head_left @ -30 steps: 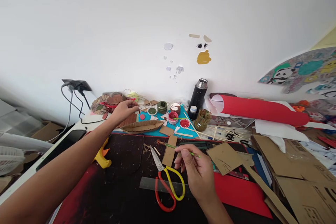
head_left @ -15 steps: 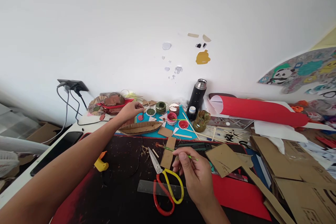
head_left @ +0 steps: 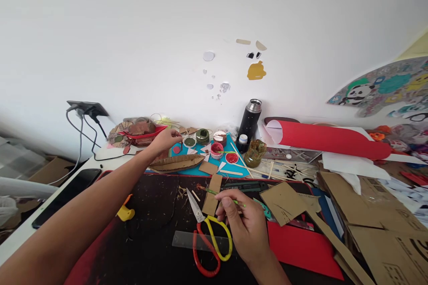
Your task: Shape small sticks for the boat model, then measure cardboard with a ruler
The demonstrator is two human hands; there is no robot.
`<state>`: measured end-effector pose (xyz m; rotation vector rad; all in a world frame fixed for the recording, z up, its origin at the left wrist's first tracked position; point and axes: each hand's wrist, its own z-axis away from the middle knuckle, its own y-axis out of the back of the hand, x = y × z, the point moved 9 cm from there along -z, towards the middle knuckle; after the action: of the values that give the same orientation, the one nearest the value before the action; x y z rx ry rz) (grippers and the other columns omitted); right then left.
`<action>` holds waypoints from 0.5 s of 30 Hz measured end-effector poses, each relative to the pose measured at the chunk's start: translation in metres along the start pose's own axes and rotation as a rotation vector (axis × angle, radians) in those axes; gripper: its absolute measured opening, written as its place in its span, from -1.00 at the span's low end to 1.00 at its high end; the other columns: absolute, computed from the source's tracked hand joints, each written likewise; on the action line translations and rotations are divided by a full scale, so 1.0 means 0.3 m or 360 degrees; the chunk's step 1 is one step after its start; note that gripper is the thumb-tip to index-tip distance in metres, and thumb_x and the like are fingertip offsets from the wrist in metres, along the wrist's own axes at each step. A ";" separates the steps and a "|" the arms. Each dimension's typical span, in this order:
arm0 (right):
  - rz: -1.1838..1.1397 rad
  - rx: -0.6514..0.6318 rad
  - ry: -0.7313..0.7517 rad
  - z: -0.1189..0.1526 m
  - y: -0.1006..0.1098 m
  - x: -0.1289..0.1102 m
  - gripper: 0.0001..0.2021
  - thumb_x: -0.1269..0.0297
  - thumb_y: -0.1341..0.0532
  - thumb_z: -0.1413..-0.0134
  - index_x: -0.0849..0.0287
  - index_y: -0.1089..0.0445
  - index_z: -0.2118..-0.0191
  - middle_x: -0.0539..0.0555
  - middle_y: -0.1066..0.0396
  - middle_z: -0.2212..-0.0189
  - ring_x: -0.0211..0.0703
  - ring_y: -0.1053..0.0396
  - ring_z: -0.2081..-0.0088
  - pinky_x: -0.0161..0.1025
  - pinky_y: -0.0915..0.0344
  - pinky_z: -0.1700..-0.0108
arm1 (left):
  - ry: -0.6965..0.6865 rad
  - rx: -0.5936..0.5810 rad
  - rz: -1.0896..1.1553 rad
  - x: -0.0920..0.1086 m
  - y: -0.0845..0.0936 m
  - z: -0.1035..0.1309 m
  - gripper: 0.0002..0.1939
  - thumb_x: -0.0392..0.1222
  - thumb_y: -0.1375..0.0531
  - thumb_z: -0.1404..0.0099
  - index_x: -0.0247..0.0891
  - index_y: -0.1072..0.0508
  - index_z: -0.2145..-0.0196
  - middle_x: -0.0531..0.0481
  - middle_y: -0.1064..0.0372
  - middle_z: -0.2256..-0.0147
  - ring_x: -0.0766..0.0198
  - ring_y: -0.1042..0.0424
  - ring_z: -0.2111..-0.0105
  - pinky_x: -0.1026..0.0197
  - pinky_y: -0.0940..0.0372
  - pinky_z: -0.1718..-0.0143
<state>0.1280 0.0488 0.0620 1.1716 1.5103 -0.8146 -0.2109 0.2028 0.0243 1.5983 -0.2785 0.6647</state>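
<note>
My left hand (head_left: pixel 169 139) reaches to the back left over the blue sheet (head_left: pixel 197 170), its fingers pinched on a small dark piece (head_left: pixel 181 146) that hangs near a red disc (head_left: pixel 176 149). Just below that hand lies a brown cardboard boat shape (head_left: pixel 175 163). Beside it are a lid of green paint (head_left: pixel 189 142), a green paint jar (head_left: pixel 202 136) and a red paint jar (head_left: pixel 216 150). My right hand (head_left: pixel 242 222) is closed around a thin green paintbrush (head_left: pixel 211 191), its reddish-brown tip pointing left above a cardboard strip (head_left: pixel 212 196).
Scissors (head_left: pixel 200 218) with red and yellow handles lie over a clear ruler (head_left: pixel 182 240). A black flask (head_left: pixel 250 120) and a murky glass jar (head_left: pixel 256 153) stand at the back. Cardboard (head_left: pixel 284 202) and red paper (head_left: pixel 301 247) lie to the right.
The whole view has shifted slightly. My left hand has lifted a little off the red disc, and the dark piece now shows below its fingertips. My right hand still holds the brush.
</note>
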 end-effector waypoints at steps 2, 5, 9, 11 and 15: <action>0.0010 0.0000 0.0000 0.000 0.000 -0.002 -0.66 0.04 -0.18 -0.50 0.13 -0.60 0.18 0.02 -0.53 0.50 -0.22 -0.54 0.50 -0.39 -0.43 0.45 | -0.0016 0.0037 -0.0020 0.008 0.007 0.004 -0.74 0.05 -0.24 -0.10 -0.16 -0.60 0.41 -0.04 -0.61 0.39 -0.01 -0.58 0.29 0.12 -0.41 0.25; 0.0031 -0.0009 -0.0006 0.000 -0.003 -0.005 -0.65 0.02 -0.18 -0.49 0.13 -0.60 0.18 0.02 -0.53 0.51 -0.21 -0.54 0.51 -0.37 -0.44 0.44 | -0.0029 0.0090 -0.0054 0.021 0.027 0.001 -0.75 0.04 -0.23 -0.13 -0.16 -0.60 0.40 -0.06 -0.61 0.38 -0.01 -0.58 0.29 0.11 -0.40 0.25; 0.0039 -0.0025 -0.0019 -0.001 -0.008 -0.005 -0.64 0.01 -0.17 -0.49 0.13 -0.59 0.18 0.03 -0.52 0.51 -0.19 -0.54 0.50 -0.35 -0.46 0.44 | -0.0006 0.0159 -0.0114 0.042 0.072 -0.031 -0.74 0.04 -0.23 -0.17 -0.17 -0.61 0.37 -0.06 -0.61 0.40 0.00 -0.56 0.33 0.10 -0.38 0.26; 0.0033 -0.0034 -0.0019 -0.001 -0.011 -0.003 -0.64 0.01 -0.17 -0.50 0.13 -0.59 0.18 0.03 -0.52 0.51 -0.20 -0.54 0.50 -0.35 -0.45 0.44 | 0.0004 0.0195 -0.0141 0.058 0.094 -0.057 -0.73 0.03 -0.23 -0.19 -0.18 -0.62 0.32 -0.07 -0.62 0.38 0.00 -0.56 0.32 0.11 -0.36 0.26; 0.0032 -0.0039 -0.0023 -0.001 -0.013 0.005 -0.66 0.04 -0.17 -0.50 0.13 -0.59 0.18 0.02 -0.52 0.50 -0.21 -0.54 0.50 -0.37 -0.44 0.44 | 0.0011 0.0255 -0.0192 0.097 0.104 -0.118 -0.72 -0.03 -0.22 -0.20 -0.19 -0.64 0.24 -0.12 -0.65 0.27 -0.02 -0.57 0.24 0.11 -0.35 0.24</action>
<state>0.1242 0.0484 0.0605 1.1589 1.4904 -0.7873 -0.2135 0.2383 0.0669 1.7508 -0.1245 0.6115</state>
